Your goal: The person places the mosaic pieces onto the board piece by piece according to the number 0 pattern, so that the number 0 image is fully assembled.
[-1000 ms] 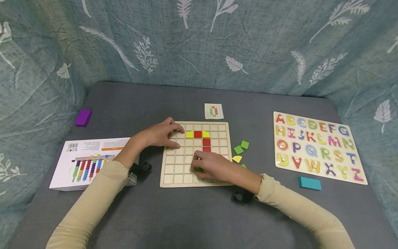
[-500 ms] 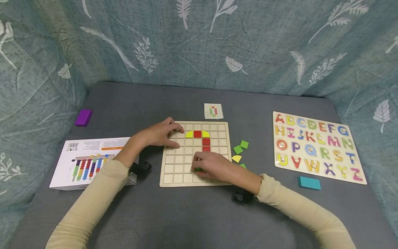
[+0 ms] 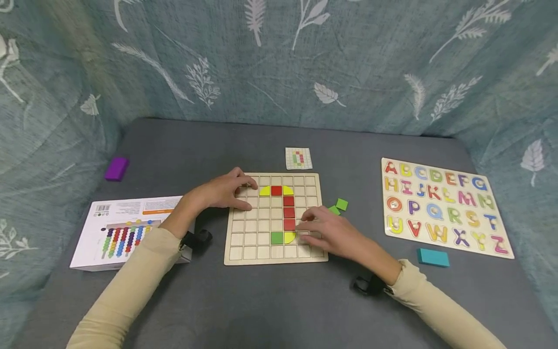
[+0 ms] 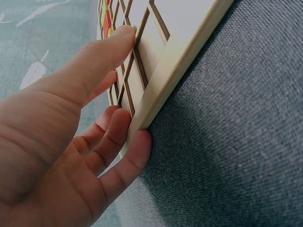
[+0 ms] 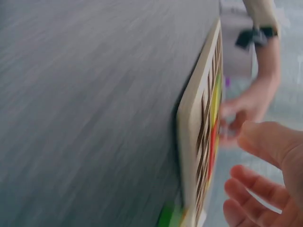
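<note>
Packaging [image 3: 122,232] printed with a bead abacus lies at left, partly covered by a beige-sleeved arm, a purple block [image 3: 116,168] behind it. The left hand [image 3: 224,190], thumb and fingers apart, rests on the left edge of a wooden grid board [image 3: 250,239]. In its cells sit three yellow quarter-round pieces [image 3: 289,237], a green square tile [image 3: 277,238] and four red square tiles [image 3: 289,213]; a pattern card [image 3: 298,158] lies beyond. The right hand [image 3: 333,230], thumb and fingers spread apart, hangs over the board's right side, near the red tiles. Loose green tiles [image 3: 342,204] lie just beside the board, then a teal block [image 3: 433,257] and an alphabet puzzle [image 3: 422,203].
</note>
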`<state>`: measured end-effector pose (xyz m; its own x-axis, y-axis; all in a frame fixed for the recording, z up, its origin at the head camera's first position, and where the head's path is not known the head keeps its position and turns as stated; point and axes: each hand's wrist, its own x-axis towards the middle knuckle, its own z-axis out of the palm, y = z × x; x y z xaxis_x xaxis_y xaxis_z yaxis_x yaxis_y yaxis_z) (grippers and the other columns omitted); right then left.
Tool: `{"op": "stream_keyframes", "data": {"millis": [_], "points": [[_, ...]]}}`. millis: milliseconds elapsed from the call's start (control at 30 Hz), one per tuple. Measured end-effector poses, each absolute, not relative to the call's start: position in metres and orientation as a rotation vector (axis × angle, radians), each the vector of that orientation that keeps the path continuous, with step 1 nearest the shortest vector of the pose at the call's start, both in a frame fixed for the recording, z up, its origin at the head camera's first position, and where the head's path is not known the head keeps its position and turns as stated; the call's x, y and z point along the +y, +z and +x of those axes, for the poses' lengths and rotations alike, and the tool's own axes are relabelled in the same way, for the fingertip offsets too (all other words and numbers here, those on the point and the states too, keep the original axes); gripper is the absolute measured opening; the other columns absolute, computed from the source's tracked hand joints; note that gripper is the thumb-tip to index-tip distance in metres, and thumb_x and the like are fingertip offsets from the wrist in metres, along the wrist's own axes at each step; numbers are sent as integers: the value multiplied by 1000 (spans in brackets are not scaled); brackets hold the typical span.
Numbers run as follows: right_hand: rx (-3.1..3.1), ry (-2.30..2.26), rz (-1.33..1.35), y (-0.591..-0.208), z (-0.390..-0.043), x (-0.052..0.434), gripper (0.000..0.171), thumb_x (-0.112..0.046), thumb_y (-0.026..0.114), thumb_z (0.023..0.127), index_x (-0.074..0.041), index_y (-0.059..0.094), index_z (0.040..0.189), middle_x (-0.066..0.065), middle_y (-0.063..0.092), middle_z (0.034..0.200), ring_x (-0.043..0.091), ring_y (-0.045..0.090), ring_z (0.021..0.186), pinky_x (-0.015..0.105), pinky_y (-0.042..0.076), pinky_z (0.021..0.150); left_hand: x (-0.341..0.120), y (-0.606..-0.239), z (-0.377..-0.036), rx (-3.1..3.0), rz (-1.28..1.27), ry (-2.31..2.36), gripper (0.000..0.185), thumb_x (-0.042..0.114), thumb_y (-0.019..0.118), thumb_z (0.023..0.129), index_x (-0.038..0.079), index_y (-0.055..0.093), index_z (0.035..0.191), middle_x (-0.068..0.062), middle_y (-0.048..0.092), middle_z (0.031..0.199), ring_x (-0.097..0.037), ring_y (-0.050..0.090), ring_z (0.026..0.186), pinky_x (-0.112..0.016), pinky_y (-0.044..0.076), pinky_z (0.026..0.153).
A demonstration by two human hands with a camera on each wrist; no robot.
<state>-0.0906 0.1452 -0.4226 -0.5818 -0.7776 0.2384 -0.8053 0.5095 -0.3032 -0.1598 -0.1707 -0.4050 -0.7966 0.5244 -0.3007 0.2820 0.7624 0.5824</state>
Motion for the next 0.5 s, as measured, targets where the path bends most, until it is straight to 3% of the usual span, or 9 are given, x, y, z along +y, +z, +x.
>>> {"op": "stream_keyframes", "data": {"millis": [200,500], "points": [[-2728,544,1176,-426,-92,183,20,-21,77,83,-17,75,103,2,64,103,15,59,87,30,49,69,-171,-404,-161,2491,599,718,53,27,76,85,14,56,132,-10,40,111,-21,42,89,-32,36,75],[-2813,538,1039,-429,-93,199,19,-22,75,85,-19,76,104,1,64,101,13,59,86,32,49,71,-171,-405,-160,2492,597,722,53,28,76,85,14,56,132,-10,40,111,-20,42,88,-31,35,74]]}}
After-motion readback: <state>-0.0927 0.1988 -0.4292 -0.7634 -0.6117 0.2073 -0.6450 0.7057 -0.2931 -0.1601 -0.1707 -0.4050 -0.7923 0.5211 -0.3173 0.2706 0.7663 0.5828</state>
